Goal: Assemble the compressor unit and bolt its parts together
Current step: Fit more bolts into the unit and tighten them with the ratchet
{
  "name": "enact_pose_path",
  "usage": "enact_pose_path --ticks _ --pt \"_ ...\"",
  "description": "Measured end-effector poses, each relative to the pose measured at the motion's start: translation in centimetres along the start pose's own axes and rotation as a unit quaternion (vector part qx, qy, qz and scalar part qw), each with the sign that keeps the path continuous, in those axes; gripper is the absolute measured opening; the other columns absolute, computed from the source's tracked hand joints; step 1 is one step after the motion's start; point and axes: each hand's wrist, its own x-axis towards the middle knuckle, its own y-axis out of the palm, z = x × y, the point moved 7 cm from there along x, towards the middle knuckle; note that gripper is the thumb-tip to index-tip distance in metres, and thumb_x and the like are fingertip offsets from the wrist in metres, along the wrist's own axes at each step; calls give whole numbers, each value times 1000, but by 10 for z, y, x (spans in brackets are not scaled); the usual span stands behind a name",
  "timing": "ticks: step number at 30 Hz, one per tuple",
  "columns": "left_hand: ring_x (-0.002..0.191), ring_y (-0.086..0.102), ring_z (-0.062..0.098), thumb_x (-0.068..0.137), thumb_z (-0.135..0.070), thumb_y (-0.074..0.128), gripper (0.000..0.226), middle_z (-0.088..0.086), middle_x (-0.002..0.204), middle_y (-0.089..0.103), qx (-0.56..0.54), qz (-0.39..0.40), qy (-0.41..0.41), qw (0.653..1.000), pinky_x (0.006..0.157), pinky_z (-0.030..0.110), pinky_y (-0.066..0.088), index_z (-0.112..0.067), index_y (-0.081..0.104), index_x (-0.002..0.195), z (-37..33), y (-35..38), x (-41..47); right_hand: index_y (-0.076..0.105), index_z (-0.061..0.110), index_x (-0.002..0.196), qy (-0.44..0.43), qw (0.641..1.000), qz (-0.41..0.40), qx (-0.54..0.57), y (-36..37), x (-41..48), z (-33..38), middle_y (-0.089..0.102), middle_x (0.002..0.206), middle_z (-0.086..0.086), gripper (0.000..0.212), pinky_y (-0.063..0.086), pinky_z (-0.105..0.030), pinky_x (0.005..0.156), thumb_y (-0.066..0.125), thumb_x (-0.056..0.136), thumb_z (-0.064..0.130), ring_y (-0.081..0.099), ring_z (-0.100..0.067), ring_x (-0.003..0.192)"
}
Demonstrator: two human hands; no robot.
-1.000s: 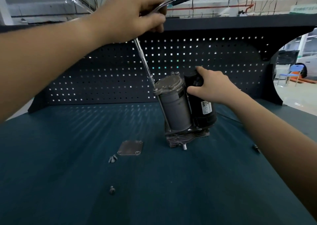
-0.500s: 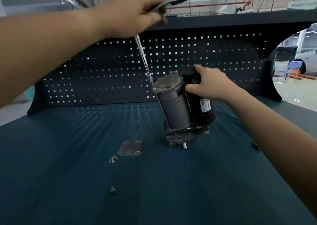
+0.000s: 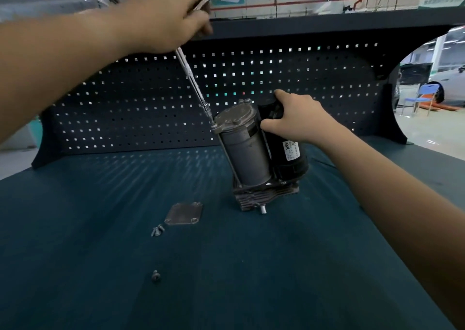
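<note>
One screw lies nearest you on the blue table. Past it, two more screws sit just beside a flat plate. Farther on, the compressor stands tilted, and your right hand grips its black motor. Up high, your left hand grips the long wrench, its tip touching the compressor's top.

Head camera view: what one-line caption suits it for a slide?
Left hand holds a long ratchet wrench against the top of the tilted compressor unit; right hand grips its black motor.
</note>
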Motion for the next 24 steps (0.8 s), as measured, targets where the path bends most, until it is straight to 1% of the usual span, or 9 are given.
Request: enact_pose_path --ticks 2,4,5,8,11,14,16,21,24 --pt "61 41 -4 99 -20 39 26 -5 87 50 22 -26 142 989 58 9 30 -3 53 114 -26 -7 -16 47 11 120 -2 1000 -1 0 0 0 0 51 84 -1 52 32 -29 68 57 81 44 47 -24 82" --pt "70 49 15 99 -22 36 30 7 92 59 42 -54 181 981 59 23 37 -1 50 115 -25 -9 -27 46 12 120 2 1000 3 1 0 0 0 51 87 -1 52 33 -29 68 57 81 44 49 -26 86" --pt "73 52 24 99 -23 34 31 10 93 61 40 -63 163 984 59 28 37 -2 48 117 -17 -10 -28 46 11 121 5 1000 5 3 0 1 0 51 89 -2 53 33 -29 69 56 81 44 48 -26 86" --pt "64 48 20 101 -23 30 29 3 80 58 62 -47 38 996 53 28 27 -2 43 117 15 -4 -19 46 12 123 13 1000 11 7 1 3 0 52 90 -3 53 34 -29 68 56 82 44 49 -26 86" --pt "53 40 24 99 -16 34 22 13 64 46 152 -21 -77 985 48 30 27 4 44 93 30 -2 -3 45 11 123 18 1000 1 3 0 1 1 51 89 -3 55 35 -29 67 56 81 44 49 -26 85" --pt "38 46 26 94 1 38 37 14 47 50 179 106 -172 963 35 29 34 4 39 57 41 13 9 43 11 126 11 1000 -5 1 -1 -4 4 50 87 -3 58 36 -29 66 56 81 44 46 -24 82" --pt "29 50 24 92 3 38 36 16 45 58 187 161 -207 947 34 26 37 4 43 56 51 19 9 40 10 129 5 1000 -4 0 -2 -6 6 49 89 -4 60 36 -30 67 56 82 42 42 -24 81" --pt "50 41 25 91 1 40 33 14 56 42 220 52 -102 969 50 32 35 0 37 58 39 10 12 39 9 129 8 1000 9 -3 -1 -7 7 50 91 -5 60 38 -31 69 56 82 42 45 -25 84" --pt "53 36 24 98 -11 34 26 8 57 32 179 -55 2 982 47 29 20 7 48 86 16 0 3 43 9 125 10 1000 19 -7 -1 -2 6 53 91 -5 56 39 -30 68 56 83 43 49 -26 85"
